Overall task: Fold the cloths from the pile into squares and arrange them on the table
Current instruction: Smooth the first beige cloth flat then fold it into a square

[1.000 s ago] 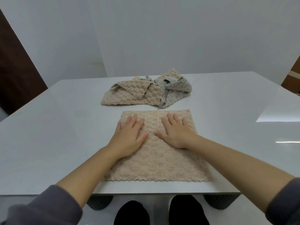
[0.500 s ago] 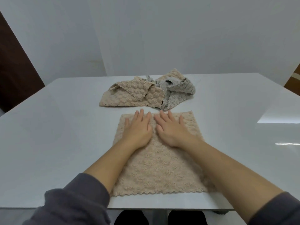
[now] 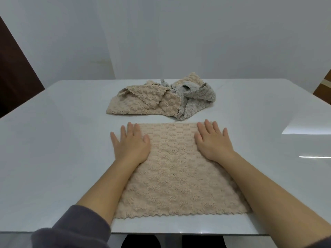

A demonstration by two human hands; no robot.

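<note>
White counter (image 3: 53,158) carries a beige cloth (image 3: 175,176) flat at lower centre. Its far corners lie under the left grip (image 3: 131,145) and right grip (image 3: 212,142), fingers straight and spread, holding nothing. Just beyond, above centre, sits the pile (image 3: 161,102).

Soft, flat, dim-ish light. Bright glare on the table (image 3: 304,126), well right of the fingers (image 3: 208,127) of the right hand (image 3: 213,144). Sharp, edges fisheye-bent.

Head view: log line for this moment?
step: flatten beige cloth | left hand: flat, far-left corner | right hand: flat, far-right corner | pile: behind, unfolded
</note>
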